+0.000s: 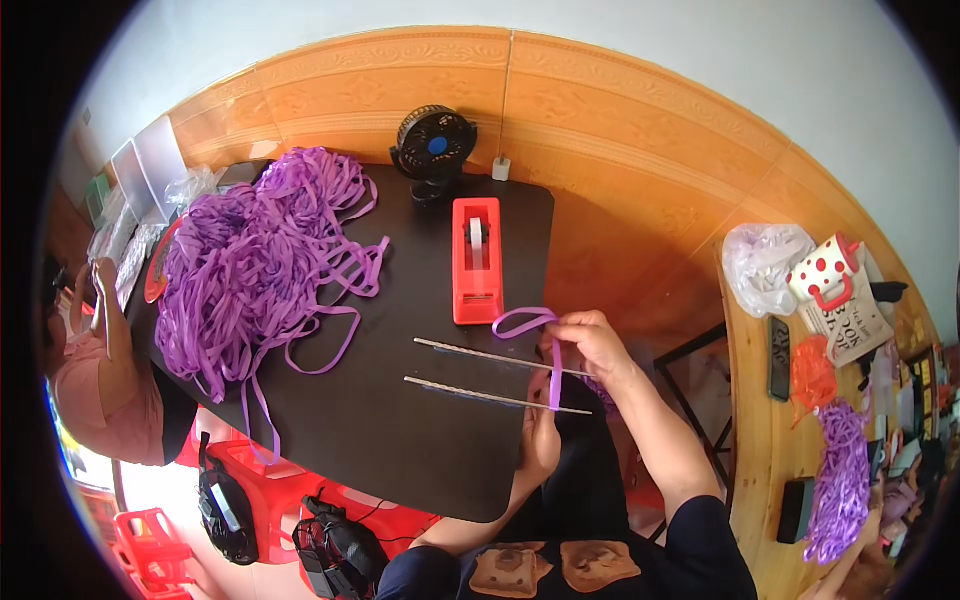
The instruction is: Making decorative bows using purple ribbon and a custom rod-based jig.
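Two thin, twisted metal rods (480,391) lie side by side, a little apart, reaching over the dark tabletop from its right edge. A flat purple ribbon (557,378) crosses both rods near their right ends, and a loop of it curls out to the left. My right hand (592,347) pinches this ribbon beside the upper rod, fingers closed. Below, my left hand (541,440) is closed around the rods from the near side; its fingers are partly hidden behind rods and ribbon. More purple ribbon shows behind my right hand.
A large purple ribbon heap (255,265) covers the dark table's (420,440) left side. Behind stand a red tape dispenser (477,285) and a black fan (436,145). On the right, a wooden table (745,440) bears a phone (779,358) and more ribbon. Another person (105,385) sits left.
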{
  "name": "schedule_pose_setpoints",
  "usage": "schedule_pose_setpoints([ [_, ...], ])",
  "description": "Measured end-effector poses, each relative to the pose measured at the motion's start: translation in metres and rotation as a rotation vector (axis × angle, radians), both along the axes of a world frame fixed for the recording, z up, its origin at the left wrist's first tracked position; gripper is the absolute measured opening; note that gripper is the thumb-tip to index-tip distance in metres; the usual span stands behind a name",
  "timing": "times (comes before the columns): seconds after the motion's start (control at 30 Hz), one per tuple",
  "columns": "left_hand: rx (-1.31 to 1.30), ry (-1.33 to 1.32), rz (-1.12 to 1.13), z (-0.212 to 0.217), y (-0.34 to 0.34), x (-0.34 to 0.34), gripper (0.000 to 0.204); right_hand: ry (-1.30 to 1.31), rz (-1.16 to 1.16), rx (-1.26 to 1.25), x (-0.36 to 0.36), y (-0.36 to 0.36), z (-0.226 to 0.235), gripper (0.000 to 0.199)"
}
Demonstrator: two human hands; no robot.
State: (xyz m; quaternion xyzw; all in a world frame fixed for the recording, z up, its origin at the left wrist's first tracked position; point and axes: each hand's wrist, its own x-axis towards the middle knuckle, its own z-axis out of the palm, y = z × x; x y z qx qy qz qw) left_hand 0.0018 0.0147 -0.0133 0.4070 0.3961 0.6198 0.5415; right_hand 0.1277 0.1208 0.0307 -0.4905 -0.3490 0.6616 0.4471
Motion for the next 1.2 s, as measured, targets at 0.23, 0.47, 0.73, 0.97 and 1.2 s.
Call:
schedule_pose_setpoints([
  [0.23, -0.041, 0.074, 0.05, 0.003, 0.008, -0.001, 0.033, -0.011, -0.061, 0.104, -0.004, -0.002, 0.004, 0.013],
  [0.47, -0.051, 0.022, 0.042, -0.005, 0.004, 0.001, 0.031, -0.053, -0.048, 0.238, -0.006, 0.002, 0.048, 0.012],
  [0.73, -0.006, 0.116, 0.017, 0.0, 0.01, -0.007, 0.029, -0.162, -0.025, 0.025, -0.009, 0.002, -0.002, 0.015],
  [0.97, 0.104, 0.129, 0.08, -0.001, 0.017, 0.003, 0.028, 0.16, -0.1, -0.004, -0.022, -0.048, -0.061, 0.022],
  [1.2, -0.117, -0.031, -0.084, -0.005, -0.006, -0.009, 0.023, 0.461, -0.196, -0.175, -0.047, -0.105, -0.081, 0.026],
])
